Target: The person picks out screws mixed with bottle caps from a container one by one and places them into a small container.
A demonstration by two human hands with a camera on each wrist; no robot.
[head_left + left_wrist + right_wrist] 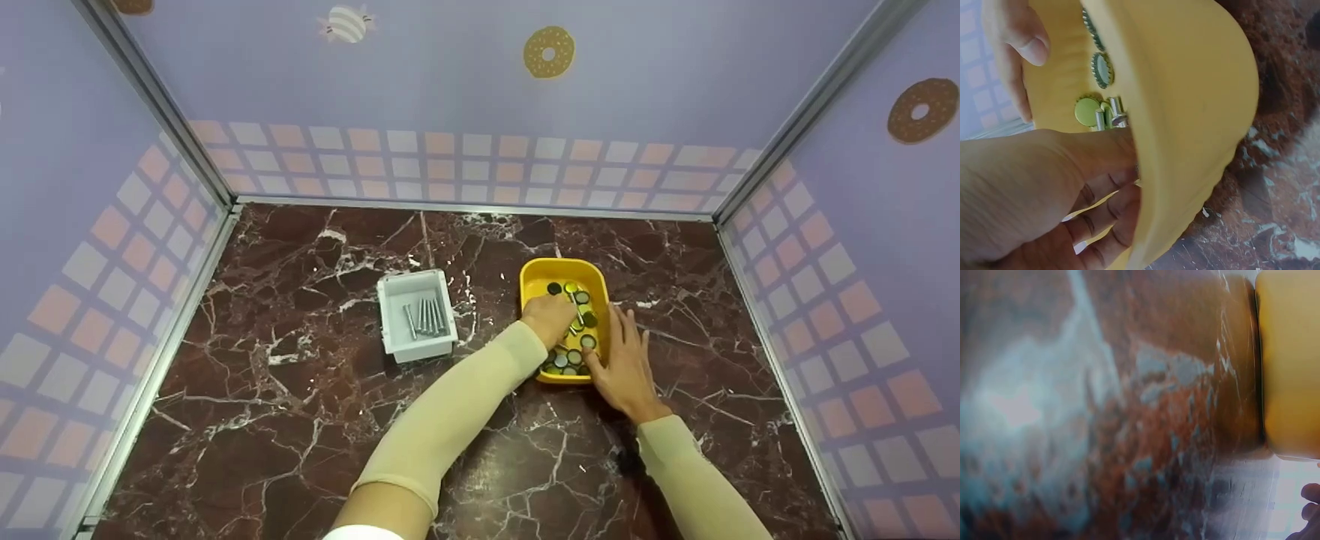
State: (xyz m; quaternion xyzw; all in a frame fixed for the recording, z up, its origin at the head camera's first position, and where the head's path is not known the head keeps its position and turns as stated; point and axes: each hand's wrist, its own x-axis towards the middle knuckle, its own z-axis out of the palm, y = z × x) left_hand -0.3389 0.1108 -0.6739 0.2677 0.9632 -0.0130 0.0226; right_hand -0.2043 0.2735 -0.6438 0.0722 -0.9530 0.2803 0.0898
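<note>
A yellow bin [564, 268] holds several bottle caps [574, 357] and a few silver bolts [577, 308]. My left hand [550, 319] reaches down into it over the left side, its fingers curled near the bolts. In the left wrist view the bin wall hides the fingertips of the left hand [1044, 185], so whether they pinch a bolt is hidden. My right hand [624, 371] grips the bin's right wall, with the thumb over the rim and the fingers along the outside. In the right wrist view only the bin's outer wall [1292, 365] and a few fingertips appear.
Left of the yellow bin stands a white bin [418, 348] with several bolts [431, 318] lying side by side in it. Both sit on a dark red marbled tabletop [247, 450]. Patterned purple panels [450, 90] enclose the back and both sides.
</note>
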